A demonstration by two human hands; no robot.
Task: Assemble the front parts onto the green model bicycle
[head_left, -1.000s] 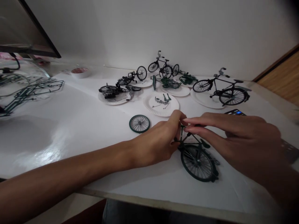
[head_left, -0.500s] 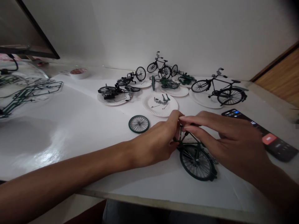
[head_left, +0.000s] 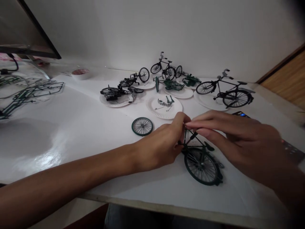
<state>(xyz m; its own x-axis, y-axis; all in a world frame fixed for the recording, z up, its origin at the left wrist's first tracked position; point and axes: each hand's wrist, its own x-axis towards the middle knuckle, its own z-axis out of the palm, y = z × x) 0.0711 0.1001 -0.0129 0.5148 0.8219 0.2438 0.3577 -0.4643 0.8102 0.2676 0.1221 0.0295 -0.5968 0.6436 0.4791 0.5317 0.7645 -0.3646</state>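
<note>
We're watching left hand (head_left: 158,149) pinching green model bicycle (head_left: 194,143) at front of frame, fingers closed tight on it; right hand (head_left: 247,140) brings fingertips in at same spot, grip hidden, can't tell. Bicycle lies on side on tabletop (head_left: 71,149), near right of centre. One wheel fitted, second spoked wheel (head_left: 142,126) off, lying just left. Paper plate (head_left: 152,109) beyond holds small metal parts (head_left: 165,101). Complete-looking bicycle (head_left: 225,90) stands far right; part-built models (head_left: 119,90) sit far centre.
</note>
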